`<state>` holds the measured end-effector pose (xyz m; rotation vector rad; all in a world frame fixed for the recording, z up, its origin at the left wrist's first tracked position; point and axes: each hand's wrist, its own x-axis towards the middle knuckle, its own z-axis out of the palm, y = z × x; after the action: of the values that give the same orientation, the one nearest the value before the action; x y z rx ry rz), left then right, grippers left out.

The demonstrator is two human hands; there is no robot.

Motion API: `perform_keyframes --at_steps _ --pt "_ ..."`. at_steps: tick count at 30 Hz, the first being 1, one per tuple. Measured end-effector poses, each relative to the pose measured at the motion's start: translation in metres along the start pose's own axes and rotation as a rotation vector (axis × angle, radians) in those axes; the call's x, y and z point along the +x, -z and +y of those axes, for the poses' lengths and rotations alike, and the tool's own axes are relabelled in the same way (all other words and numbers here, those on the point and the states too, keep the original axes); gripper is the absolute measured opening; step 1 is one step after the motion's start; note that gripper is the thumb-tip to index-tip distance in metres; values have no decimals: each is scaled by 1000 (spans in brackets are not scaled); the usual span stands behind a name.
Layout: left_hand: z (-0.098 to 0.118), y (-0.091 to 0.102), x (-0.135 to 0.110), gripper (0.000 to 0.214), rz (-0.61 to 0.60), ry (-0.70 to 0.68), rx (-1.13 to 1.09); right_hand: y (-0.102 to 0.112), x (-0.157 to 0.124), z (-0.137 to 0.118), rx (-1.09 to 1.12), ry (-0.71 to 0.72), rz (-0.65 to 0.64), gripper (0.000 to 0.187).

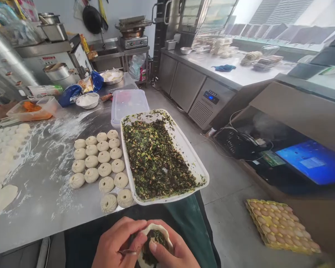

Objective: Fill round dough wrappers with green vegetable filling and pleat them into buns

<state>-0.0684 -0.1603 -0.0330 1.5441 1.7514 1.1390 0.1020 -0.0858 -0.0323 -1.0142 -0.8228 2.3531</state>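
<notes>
On the table (44,201) we find buns (100,163) left of the tray (190,153), a box (130,104) behind it; before it, a dumpling (156,238) between our left hand (115,242) and right hand (174,255).

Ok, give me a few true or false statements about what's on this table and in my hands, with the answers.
1. The left hand and right hand together hold a dough wrapper with green filling in it. True.
2. The white tray holds eggs. False: it holds chopped green filling; the eggs sit in a carton on the floor.
3. Shaped buns lie in rows to the left of the tray. True.
4. The buns are piled on top of the filling. False: they lie on the floured steel table, beside the tray.
</notes>
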Motion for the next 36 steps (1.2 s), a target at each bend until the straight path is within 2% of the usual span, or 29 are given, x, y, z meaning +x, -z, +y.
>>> perform_keyframes --at_steps 3,6,12,17,20,22,25,29,33,36 --pt "3 1 1 19 -4 -69 27 -3 3 -5 -164 42 -49 41" --pt "4 3 4 22 -22 -94 72 -2 6 -4 -237 74 -111 43" --pt "7 6 3 24 -33 -121 123 5 10 5 -343 87 -78 42" --pt "6 7 3 21 -91 -65 199 5 11 0 -404 38 -89 37" --pt "4 8 7 33 -181 -143 312 3 11 -4 -463 92 -121 36" --pt "4 8 10 28 -211 -193 337 2 11 -7 -491 91 -133 35" --pt "5 6 11 26 -176 -232 374 3 11 -10 -547 56 -109 26" --pt "2 2 8 33 -227 -282 455 4 13 -8 -693 107 -92 11" --pt "0 1 6 25 -210 -296 473 2 14 -16 -669 -8 -102 13" --pt "0 4 8 35 -257 -318 504 0 13 -27 -622 35 -131 7"
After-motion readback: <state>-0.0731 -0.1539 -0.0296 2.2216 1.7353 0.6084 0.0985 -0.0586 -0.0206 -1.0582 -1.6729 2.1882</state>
